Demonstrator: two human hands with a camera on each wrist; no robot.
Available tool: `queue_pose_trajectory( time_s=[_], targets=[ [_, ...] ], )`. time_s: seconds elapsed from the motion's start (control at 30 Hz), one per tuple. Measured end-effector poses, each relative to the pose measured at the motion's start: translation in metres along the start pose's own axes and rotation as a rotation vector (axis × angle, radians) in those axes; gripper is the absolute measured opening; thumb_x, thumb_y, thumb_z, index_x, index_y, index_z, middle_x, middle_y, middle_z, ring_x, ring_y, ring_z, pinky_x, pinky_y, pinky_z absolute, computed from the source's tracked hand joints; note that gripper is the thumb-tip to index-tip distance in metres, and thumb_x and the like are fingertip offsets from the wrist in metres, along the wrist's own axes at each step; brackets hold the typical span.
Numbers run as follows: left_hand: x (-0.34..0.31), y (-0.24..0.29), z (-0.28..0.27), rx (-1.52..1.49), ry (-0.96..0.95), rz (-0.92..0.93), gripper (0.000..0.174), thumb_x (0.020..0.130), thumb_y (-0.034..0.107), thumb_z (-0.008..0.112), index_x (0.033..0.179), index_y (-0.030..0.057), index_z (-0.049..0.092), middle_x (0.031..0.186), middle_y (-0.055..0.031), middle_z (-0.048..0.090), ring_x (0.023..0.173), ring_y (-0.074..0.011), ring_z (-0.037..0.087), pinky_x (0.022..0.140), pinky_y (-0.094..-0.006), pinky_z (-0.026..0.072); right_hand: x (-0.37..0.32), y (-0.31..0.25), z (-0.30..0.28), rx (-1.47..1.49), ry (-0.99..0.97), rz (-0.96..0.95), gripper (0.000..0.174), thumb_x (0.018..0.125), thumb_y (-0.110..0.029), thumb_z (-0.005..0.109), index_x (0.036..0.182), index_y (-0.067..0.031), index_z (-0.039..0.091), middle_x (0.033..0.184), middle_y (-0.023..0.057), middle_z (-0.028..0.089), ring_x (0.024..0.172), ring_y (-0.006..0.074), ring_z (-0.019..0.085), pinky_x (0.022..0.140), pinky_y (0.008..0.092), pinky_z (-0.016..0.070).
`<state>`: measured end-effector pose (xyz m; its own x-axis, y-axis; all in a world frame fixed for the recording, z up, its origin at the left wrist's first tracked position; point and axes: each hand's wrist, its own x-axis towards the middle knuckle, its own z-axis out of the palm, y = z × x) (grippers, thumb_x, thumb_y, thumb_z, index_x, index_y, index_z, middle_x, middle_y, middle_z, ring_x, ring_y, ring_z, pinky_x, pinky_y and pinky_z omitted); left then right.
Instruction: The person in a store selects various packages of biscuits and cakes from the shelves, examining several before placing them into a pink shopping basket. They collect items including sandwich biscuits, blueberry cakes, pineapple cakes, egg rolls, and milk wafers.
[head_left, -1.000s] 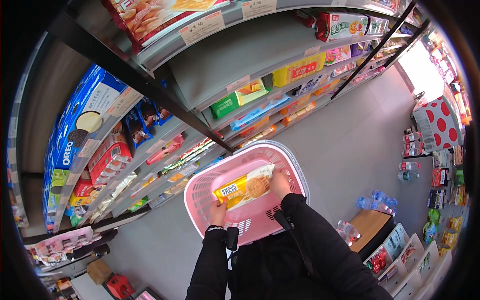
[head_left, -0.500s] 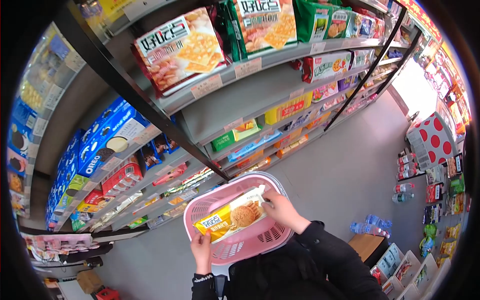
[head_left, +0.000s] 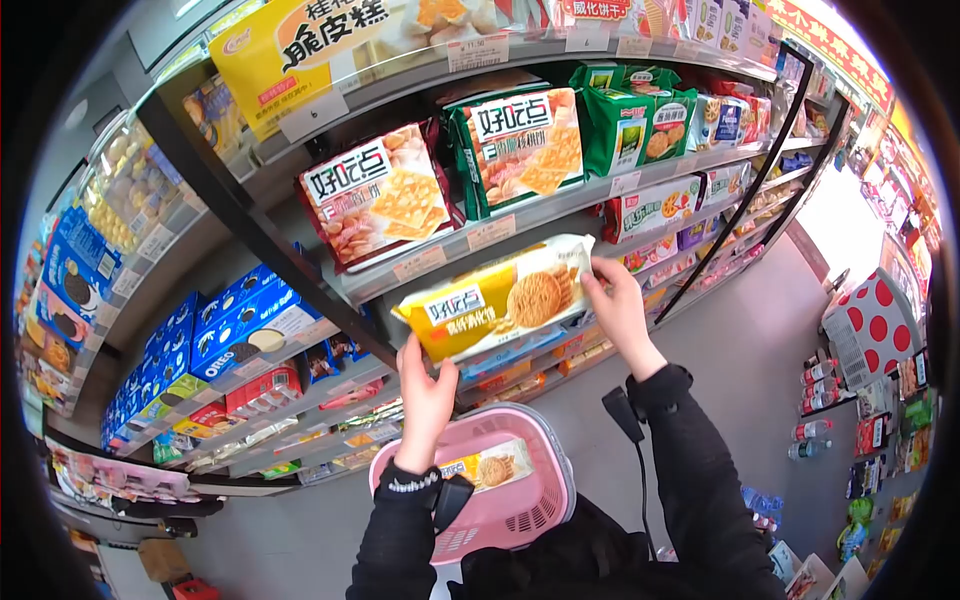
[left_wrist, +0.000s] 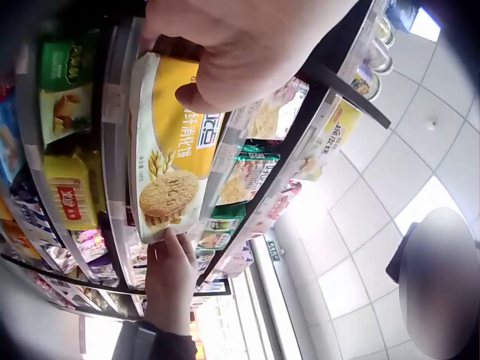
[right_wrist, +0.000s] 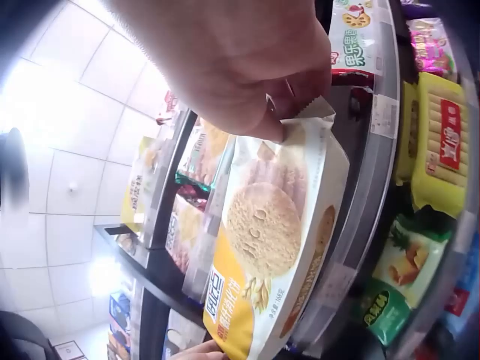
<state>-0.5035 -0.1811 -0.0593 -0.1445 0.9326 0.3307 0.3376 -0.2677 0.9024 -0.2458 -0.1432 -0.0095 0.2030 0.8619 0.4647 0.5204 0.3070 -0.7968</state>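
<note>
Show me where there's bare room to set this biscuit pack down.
Pink basket: bare mesh beside the single pack lying in it. The tier behind the held biscuit pack looks open beside the yellow box, though it is mostly hidden. Crowded: the tier above, with cracker bags packed side by side.

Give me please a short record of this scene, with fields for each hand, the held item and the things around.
Held item: yellow biscuit packet, raised in front of the shelf
Left hand: left hand grips the packet's yellow end from below
Right hand: right hand pinches the opposite, white end
Below: pink basket, with a second similar packet lying inside
Behind: red cracker pack and green cracker pack standing on the shelf
</note>
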Motion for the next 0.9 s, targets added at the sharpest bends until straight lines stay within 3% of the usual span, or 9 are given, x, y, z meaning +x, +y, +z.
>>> queue_pose_trajectory(
  time_s=[0.17,0.23,0.3,0.33,0.37,0.43,0.47,0.67,0.9],
  targets=[
    [0.057,-0.008,0.028,-0.026,-0.026,-0.138,0.049,0.069,0.003,0.053,0.116,-0.0042,0.042,0.099,-0.0170,0.050,0.090,-0.0233,0.049,0.078,-0.0298,0.0395,0.056,0.044,0.022,-0.027,-0.010,-0.027,0.022,0.077,-0.010,0.055,0.095,0.0018,0.056,0.088,0.0165,0.057,0.082,0.0312,0.056,0.073,0.0339,0.0436],
    [0.081,-0.011,0.030,-0.055,-0.107,-0.194,0.048,0.069,0.003,0.051,0.115,-0.0054,0.043,0.103,-0.0180,0.052,0.095,-0.0239,0.050,0.082,-0.0294,0.0385,0.077,0.055,0.033,-0.036,-0.013,-0.031,0.023,0.077,-0.012,0.055,0.096,0.0013,0.056,0.091,0.0196,0.057,0.087,0.0342,0.054,0.075,0.0360,0.0432],
    [0.100,-0.025,0.037,-0.083,-0.117,-0.198,0.047,0.070,0.003,0.051,0.116,-0.0041,0.044,0.111,-0.0172,0.050,0.101,-0.0234,0.048,0.088,-0.0294,0.0355,0.095,0.055,0.041,-0.039,-0.093,0.097,0.023,0.076,-0.012,0.054,0.096,0.0013,0.056,0.093,0.0220,0.057,0.091,0.0353,0.053,0.076,0.0360,0.0430],
    [0.104,-0.018,0.039,-0.145,-0.125,-0.318,0.044,0.074,0.006,0.052,0.117,-0.0014,0.044,0.117,-0.0145,0.048,0.106,-0.0229,0.045,0.092,-0.0284,0.0322,0.100,0.068,0.052,-0.071,-0.010,-0.012,0.022,0.077,-0.011,0.052,0.095,0.0001,0.057,0.096,0.0227,0.056,0.094,0.0360,0.052,0.078,0.0363,0.0427],
    [0.109,-0.012,0.042,-0.138,-0.128,-0.325,0.044,0.074,0.006,0.052,0.117,-0.0014,0.044,0.117,-0.0145,0.048,0.106,-0.0229,0.045,0.092,-0.0284,0.0322,0.107,0.081,0.060,-0.068,-0.014,-0.003,0.022,0.077,-0.011,0.052,0.095,0.0001,0.057,0.096,0.0227,0.056,0.094,0.0360,0.052,0.078,0.0363,0.0427],
    [0.118,-0.008,0.048,-0.065,0.026,-0.232,0.037,0.079,0.012,0.053,0.114,-0.0008,0.048,0.110,-0.0082,0.052,0.099,-0.0170,0.047,0.087,-0.0269,0.0341,0.121,0.096,0.072,-0.410,-0.127,-0.198,0.023,0.077,-0.012,0.050,0.095,-0.0013,0.058,0.098,0.0215,0.057,0.096,0.0360,0.051,0.082,0.0366,0.0414],
    [0.123,-0.014,0.050,0.000,0.043,-0.227,0.037,0.082,0.018,0.055,0.114,0.0012,0.048,0.113,-0.0076,0.051,0.103,-0.0169,0.044,0.089,-0.0279,0.0333,0.126,0.102,0.077,-0.496,-0.194,-0.221,0.025,0.078,-0.014,0.048,0.098,-0.0028,0.057,0.102,0.0197,0.056,0.100,0.0345,0.049,0.085,0.0365,0.0397],
    [0.132,-0.026,0.056,0.124,0.038,-0.151,0.037,0.084,0.023,0.052,0.114,0.0015,0.048,0.115,-0.0075,0.049,0.104,-0.0157,0.043,0.089,-0.0293,0.0335,0.122,0.112,0.093,-0.277,-0.100,-0.268,0.029,0.078,-0.015,0.049,0.106,-0.0043,0.054,0.111,0.0166,0.053,0.107,0.0323,0.046,0.088,0.0365,0.0384],
    [0.134,-0.035,0.058,0.123,0.061,-0.110,0.031,0.085,0.021,0.050,0.109,0.0007,0.051,0.110,-0.0102,0.053,0.101,-0.0180,0.046,0.087,-0.0300,0.0355,0.123,0.111,0.086,-0.413,-0.189,-0.289,0.029,0.077,-0.014,0.050,0.103,-0.0020,0.054,0.110,0.0184,0.053,0.107,0.0337,0.046,0.088,0.0376,0.0380]
  ],
)
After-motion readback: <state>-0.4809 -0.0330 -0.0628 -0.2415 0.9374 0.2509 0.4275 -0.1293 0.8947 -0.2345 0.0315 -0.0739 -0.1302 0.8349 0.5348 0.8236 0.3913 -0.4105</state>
